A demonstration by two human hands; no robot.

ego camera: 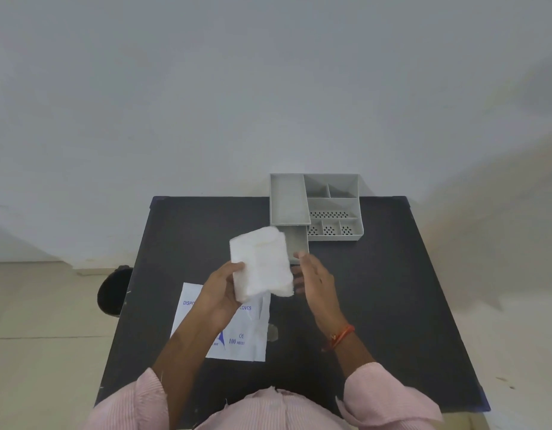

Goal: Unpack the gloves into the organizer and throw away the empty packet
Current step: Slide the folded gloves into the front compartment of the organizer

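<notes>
Left grip: the left hand [220, 290] is pinching the lower left edge of the stack of gloves [261, 263], thumb lying on the near face, fingers hidden behind it.
Gloves: the white folded stack is sticking up and away from that grip, tilting a little to the right and being held clear above the desk [377, 305]; its top corner is overlapping the drawer in this view.
Right grip: the right hand [315, 279] is hanging open just to the right of the stack, fingers spread and loosely straight, palm turning toward the gloves; its lower fingertips are sitting right at the stack's bottom right corner, though whether they are touching it I cannot tell.
Wrist: an orange thread band [341, 336] is circling the right wrist, with pink sleeves [389, 395] rolled back on both arms.
Packet: the flat white packet [237, 333] with blue print is lying on the desk directly under the left forearm, nearer the person than the gloves.
Organizer: the grey organizer [330, 206] is standing at the desk's far edge, its drawer [298, 245] pulled out toward the hands, just beyond the stack.
Bin: a dark round bin [113, 290] is sitting on the floor off the desk's left side.
</notes>
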